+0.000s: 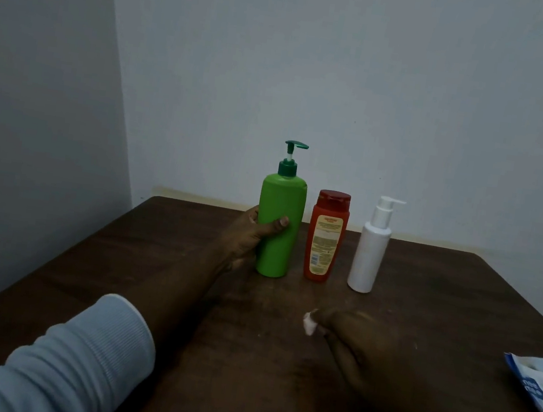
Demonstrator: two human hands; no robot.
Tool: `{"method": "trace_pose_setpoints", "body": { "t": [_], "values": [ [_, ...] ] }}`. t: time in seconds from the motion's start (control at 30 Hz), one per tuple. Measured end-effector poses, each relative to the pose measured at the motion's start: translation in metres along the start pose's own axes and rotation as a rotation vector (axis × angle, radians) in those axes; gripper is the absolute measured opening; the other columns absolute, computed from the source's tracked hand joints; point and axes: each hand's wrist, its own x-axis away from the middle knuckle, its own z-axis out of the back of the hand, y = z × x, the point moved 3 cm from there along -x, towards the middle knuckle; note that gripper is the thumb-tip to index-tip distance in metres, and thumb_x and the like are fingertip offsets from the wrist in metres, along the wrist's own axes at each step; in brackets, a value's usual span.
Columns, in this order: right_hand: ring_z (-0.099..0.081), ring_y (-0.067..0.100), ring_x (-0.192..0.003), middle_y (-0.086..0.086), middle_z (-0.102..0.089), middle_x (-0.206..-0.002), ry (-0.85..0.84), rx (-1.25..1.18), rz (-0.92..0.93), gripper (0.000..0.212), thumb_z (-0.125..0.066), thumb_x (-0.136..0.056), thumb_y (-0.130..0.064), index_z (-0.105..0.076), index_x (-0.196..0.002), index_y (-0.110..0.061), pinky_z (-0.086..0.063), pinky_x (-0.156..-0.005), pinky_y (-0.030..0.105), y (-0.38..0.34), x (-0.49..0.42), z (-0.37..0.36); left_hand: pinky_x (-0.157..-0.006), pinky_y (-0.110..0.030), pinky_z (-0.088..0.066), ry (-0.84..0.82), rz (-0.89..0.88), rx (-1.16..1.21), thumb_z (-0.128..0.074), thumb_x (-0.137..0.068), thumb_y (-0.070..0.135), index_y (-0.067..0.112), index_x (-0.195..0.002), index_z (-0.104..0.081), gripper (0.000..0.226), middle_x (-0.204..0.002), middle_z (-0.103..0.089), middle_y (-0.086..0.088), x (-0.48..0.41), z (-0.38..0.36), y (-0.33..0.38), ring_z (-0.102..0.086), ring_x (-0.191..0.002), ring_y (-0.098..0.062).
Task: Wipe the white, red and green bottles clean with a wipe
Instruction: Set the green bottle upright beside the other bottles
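Three bottles stand upright in a row near the table's far edge. The tall green pump bottle (279, 227) is on the left, and my left hand (249, 234) grips its middle from the left side. Just right of it stands the red bottle (325, 237) with a red cap. Further right is the white pump bottle (370, 253). Nearer to me, my right hand (359, 342) hovers low over the table and pinches a small crumpled white wipe (309, 324) at its fingertips, well short of the bottles.
The dark wooden table (150, 276) sits in a room corner, with walls close behind and to the left. A white and blue wipe packet (540, 386) lies at the right edge of the view.
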Motion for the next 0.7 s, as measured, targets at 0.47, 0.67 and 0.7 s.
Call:
{"method": "trace_pose_setpoints", "body": {
  "t": [0.47,0.67,0.7],
  "values": [
    [-0.057,0.004,-0.113,-0.005,-0.064,-0.124,0.126,-0.128,-0.227,0.024,-0.057,-0.095,-0.022,-0.066,-0.118,-0.025,-0.045,-0.104,0.026,-0.006,0.0,0.029,-0.11,-0.028,-0.037,0.467,-0.147,-0.438,-0.058,-0.104,0.038,0.015,-0.157,-0.038,0.061,-0.158,-0.045,-0.007,0.082,0.016,0.046,-0.045,-0.143,-0.022],
    [-0.056,-0.018,-0.099,-0.031,-0.061,-0.102,0.284,-0.301,-0.26,0.039,-0.066,-0.092,-0.012,-0.062,-0.097,-0.051,-0.043,-0.088,0.004,0.008,0.046,0.063,-0.087,-0.009,-0.05,0.253,-0.354,-0.5,-0.064,-0.101,0.029,0.031,-0.138,-0.06,0.037,-0.132,-0.064,0.017,0.185,-0.087,0.074,-0.059,-0.118,0.005],
    [-0.061,-0.011,-0.099,-0.026,-0.067,-0.1,0.335,-0.357,-0.25,0.033,-0.068,-0.092,-0.016,-0.065,-0.096,-0.048,-0.049,-0.088,0.013,0.008,0.052,0.07,-0.087,-0.009,-0.05,0.171,-0.354,-0.498,-0.066,-0.1,0.027,0.032,-0.134,-0.063,0.035,-0.128,-0.066,0.019,0.198,-0.108,0.075,-0.061,-0.116,0.007]
  ]
}}
